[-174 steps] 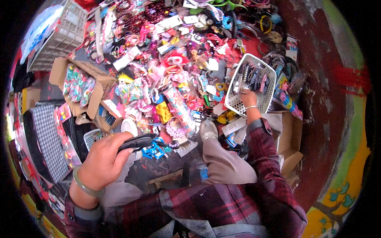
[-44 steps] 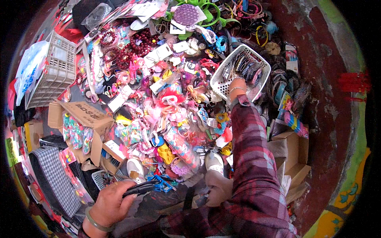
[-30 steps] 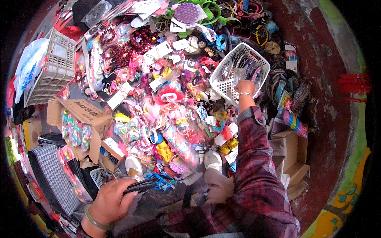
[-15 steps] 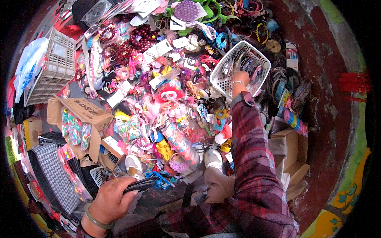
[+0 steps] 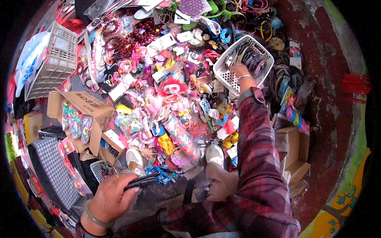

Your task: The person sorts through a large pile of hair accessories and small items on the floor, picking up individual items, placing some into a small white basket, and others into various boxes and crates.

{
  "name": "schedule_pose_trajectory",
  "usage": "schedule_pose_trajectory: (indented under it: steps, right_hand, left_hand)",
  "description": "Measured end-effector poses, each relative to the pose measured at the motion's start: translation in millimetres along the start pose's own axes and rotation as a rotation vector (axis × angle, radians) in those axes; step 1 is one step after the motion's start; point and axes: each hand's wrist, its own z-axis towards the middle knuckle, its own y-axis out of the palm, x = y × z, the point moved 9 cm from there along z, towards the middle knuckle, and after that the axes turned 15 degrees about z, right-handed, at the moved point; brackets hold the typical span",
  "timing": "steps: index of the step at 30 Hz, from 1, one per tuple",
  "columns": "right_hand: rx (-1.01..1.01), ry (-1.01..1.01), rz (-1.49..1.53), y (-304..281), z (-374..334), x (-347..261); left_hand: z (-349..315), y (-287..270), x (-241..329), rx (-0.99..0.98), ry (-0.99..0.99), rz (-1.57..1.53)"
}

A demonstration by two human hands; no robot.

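My left hand (image 5: 111, 197), low on the left, is closed round a small bundle of flat black strips (image 5: 143, 180). They look like hair accessories, but their exact kind is unclear. At the upper right, my right hand (image 5: 241, 72) reaches into a white perforated plastic basket (image 5: 265, 51). Its fingers are bent together at the basket's left part; whatever they grip is hidden. Inside the basket lie dark, thin, glossy pieces (image 5: 254, 62), some in clear wrapping, like hairbands or clips.
A colourful heap of hair accessories (image 5: 170, 99) spreads before my shoes (image 5: 214, 154). An open cardboard box (image 5: 85, 103) with bagged pieces and a pale crate (image 5: 53, 59) stand left. Another cardboard box (image 5: 299, 146) sits right of my sleeve, with dark hairbands (image 5: 281, 79) beyond.
My right hand has shifted slightly leftward inside the basket, uncovering more of the dark pieces at its right. My left hand keeps hold of the black strips. The whole view has moved slightly.
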Motion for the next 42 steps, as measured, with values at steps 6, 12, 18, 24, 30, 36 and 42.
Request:
schedule_pose_trajectory:
  steps: [6, 12, 18, 24, 30, 36, 42]
  right_hand:
    - [0.275, 0.002, 0.082, -76, -31, 14]
    - [0.278, -0.371, 0.564, -57, -141, -105]
    - [-0.205, -0.345, -0.204, 88, -131, -155]
    - [-0.222, -0.213, -0.227, 74, -123, -153]
    - [-0.262, -0.269, -0.143, 67, -136, -141]
    - [-0.234, -0.124, -0.041, 55, -137, -121]
    - [-0.011, -0.24, 0.037, 42, -142, -114]
  left_hand:
    - [-7, 5, 10, 0.038, 0.063, -0.015]
    - [-13, 11, 17, 0.06, 0.052, 0.011]
    - [-7, 14, 12, 0.015, 0.005, 0.017]
    - [-3, 14, 15, 0.033, 0.039, 0.008]
    - [-8, 12, 16, 0.044, 0.05, -0.02]
    - [-11, 10, 14, 0.07, 0.068, 0.003]
    - [-9, 12, 15, 0.049, 0.086, -0.002]
